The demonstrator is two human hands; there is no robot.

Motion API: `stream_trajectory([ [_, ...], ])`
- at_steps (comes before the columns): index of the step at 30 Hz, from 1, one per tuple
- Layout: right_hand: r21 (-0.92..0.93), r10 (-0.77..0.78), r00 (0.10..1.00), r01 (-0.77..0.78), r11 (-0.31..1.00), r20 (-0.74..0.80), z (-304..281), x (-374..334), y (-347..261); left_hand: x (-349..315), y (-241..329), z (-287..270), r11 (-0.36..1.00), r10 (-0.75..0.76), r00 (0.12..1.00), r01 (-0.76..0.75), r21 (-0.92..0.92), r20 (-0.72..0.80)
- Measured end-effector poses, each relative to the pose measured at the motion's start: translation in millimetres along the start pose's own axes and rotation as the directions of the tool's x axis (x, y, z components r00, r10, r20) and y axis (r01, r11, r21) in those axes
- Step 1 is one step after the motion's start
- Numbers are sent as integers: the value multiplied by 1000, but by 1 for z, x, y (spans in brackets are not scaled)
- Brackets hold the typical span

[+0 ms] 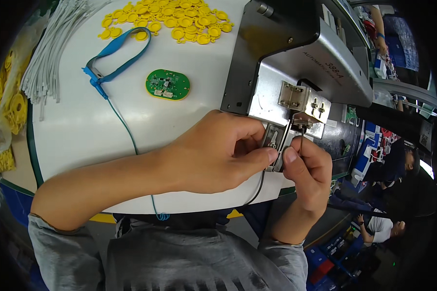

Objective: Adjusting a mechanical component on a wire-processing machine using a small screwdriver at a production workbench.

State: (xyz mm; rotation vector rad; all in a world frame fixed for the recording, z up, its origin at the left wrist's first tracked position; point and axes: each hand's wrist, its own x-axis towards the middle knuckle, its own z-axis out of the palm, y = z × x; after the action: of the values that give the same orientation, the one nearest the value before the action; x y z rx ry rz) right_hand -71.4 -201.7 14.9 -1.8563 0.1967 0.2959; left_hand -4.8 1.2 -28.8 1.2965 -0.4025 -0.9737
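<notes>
A grey bench-top machine (306,63) with a sheet-metal housing stands at the right of the white table. My left hand (223,153) closes its thumb and fingers on a slotted metal rail piece (273,138) at the machine's front. Close beside it, my right hand (308,169) pinches a thin metal rod (302,139), which looks like a hex key. The rod's upper end reaches a small block under the machine's bracket (303,101). Whether its tip sits in a screw is too small to tell. Some left fingertips are hidden behind the rail.
A green oval circuit board (168,85) lies on the white table (82,131). Behind it are a blue wrist strap (114,46) with a coiled cord and many yellow plastic discs (184,22). White cable ties (58,48) lie far left. People work at the right.
</notes>
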Motion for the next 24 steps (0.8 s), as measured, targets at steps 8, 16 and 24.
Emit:
stream_trajectory([
  [8, -70, 122, 990, -118, 991, 64, -5, 7, -9, 4, -1, -2, 997, -43, 999, 44, -70, 25],
  [16, -97, 123, 989, -115, 989, 84, -4, 11, -11, 5, 0, -2, 992, -111, 994, 111, -61, 11],
  [24, -29, 149, 987, -148, 989, 59, -3, 8, -12, 5, 3, 0, 993, -96, 995, 95, -75, 3],
])
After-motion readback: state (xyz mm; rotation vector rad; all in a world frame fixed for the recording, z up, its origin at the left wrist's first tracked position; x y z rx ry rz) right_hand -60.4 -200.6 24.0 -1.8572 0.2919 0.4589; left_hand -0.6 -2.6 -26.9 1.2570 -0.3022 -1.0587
